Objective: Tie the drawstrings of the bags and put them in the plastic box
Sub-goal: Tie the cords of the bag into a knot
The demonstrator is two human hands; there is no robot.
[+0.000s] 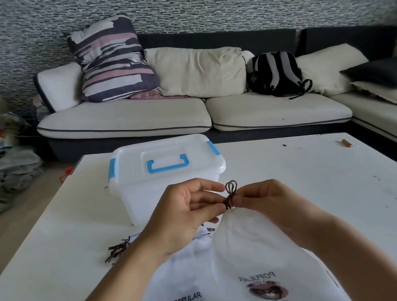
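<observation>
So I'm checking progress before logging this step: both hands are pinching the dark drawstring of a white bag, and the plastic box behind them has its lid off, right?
Not quite: the head view shows the plastic box with its lid on, blue handle lying flat on top. The rest holds: the left hand and right hand pinch the dark drawstring of a white bag.

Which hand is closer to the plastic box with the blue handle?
Left. The left hand is right in front of the plastic box, overlapping its front wall in view. The right hand pinches the drawstring further right, past the box's corner.
</observation>
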